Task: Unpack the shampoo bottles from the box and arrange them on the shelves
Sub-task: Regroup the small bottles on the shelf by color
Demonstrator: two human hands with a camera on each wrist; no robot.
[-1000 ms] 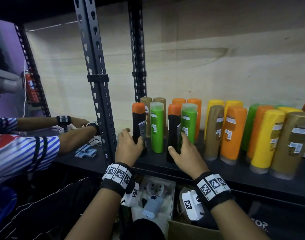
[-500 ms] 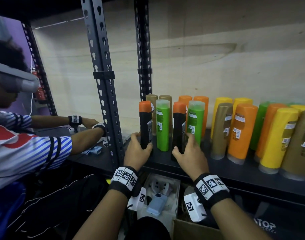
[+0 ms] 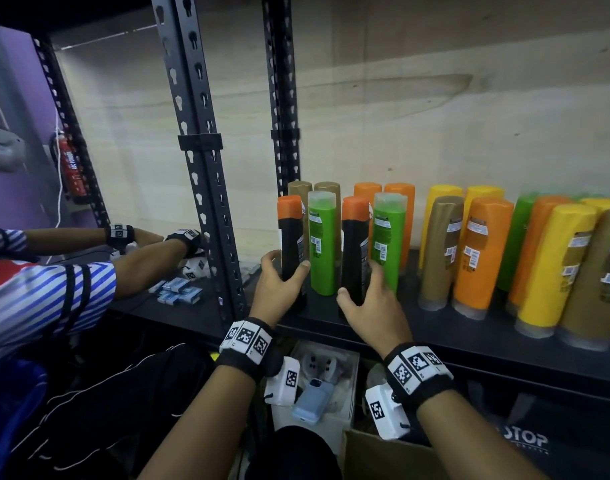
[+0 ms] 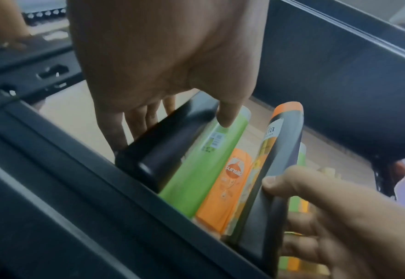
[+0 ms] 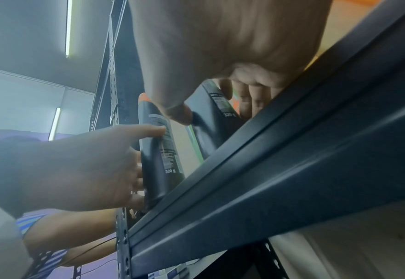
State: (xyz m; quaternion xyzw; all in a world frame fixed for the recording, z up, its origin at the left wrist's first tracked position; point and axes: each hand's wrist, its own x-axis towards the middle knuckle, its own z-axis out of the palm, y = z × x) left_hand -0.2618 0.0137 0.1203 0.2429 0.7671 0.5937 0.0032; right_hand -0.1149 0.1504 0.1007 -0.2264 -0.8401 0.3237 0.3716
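On the shelf (image 3: 383,336), just left of the green bottles (image 3: 322,244), each hand grips one upright black bottle, left hand (image 3: 279,285) and right hand (image 3: 372,306) alike; better to slide both back squarely before letting go.

A red fire extinguisher (image 3: 69,168) hangs far left — small blue packets (image 3: 178,290) lie nearby.

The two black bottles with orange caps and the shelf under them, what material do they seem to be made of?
Black bottles: probably plastic, smooth and slightly glossy, with moulded orange caps and printed labels. Shelf: most likely painted metal, dark and matte, with a folded front edge.
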